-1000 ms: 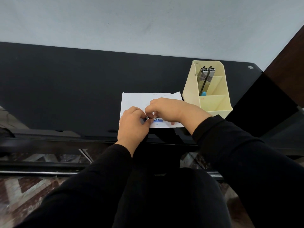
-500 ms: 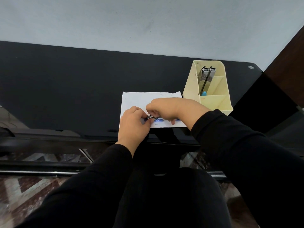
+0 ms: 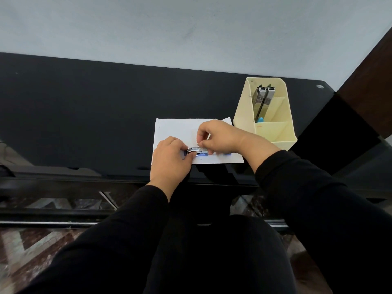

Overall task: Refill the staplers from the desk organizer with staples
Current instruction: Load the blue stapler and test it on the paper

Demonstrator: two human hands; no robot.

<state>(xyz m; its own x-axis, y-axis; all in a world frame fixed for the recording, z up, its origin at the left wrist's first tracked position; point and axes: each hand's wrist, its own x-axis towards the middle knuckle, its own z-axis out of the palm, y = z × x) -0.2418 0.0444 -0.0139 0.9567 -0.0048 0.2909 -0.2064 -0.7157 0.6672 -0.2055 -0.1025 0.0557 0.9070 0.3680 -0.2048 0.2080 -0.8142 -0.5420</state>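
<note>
A small stapler (image 3: 196, 151) with a metal top and blue base lies on a white sheet of paper (image 3: 176, 128) near the desk's front edge. My left hand (image 3: 169, 160) grips its left end. My right hand (image 3: 220, 137) pinches something small over the stapler's metal channel; whether it is staples I cannot tell. A cream desk organizer (image 3: 244, 111) stands to the right of the paper, with two more metal staplers (image 3: 263, 98) upright in its back compartment and a blue tip showing below them.
The black desk (image 3: 84, 113) runs wide to the left and back to a pale wall. A dark wooden panel (image 3: 369, 66) rises at the right. Below the desk's front edge are my black sleeves and lap.
My right hand has lifted and shifted slightly right, uncovering the stapler's metal top. My left hand stays on the stapler's left end.
</note>
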